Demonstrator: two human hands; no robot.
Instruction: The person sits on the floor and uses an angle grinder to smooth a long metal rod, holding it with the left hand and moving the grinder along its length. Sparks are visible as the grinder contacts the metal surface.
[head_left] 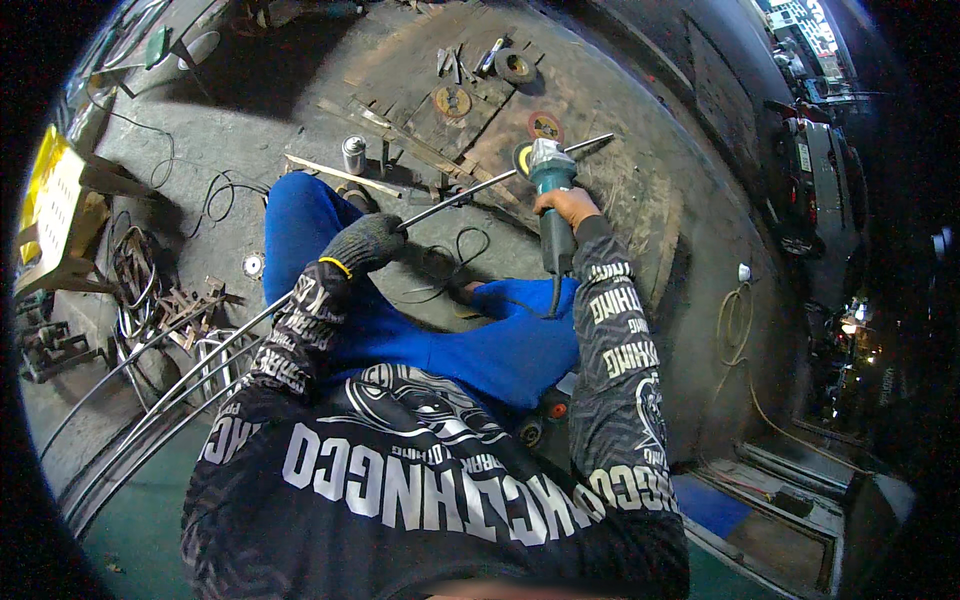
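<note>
Left hand [368, 243], knit-gloved, closes around the slim metal rod [455, 203]; right hand [570, 207], bare, arm extended forward, wraps the cylindrical grinder [555, 178], its round disc [522, 159] beside the rod near the far end, over scuffed wood [625, 195]

A silver spray can [354, 155] stands upright on the grey floor [255, 140], just beside a thin wooden strip [345, 175]. Beyond it, on worn wooden boards [620, 232], lie a dark ring [502, 68], a brownish flat disc [453, 101] and a few narrow metal pieces [455, 66]. At the left, yellow material [46, 165] hangs over a cream chair [62, 210], with a scrap heap [190, 312] near it. At the far right a car [822, 170] sits in dim light.
</note>
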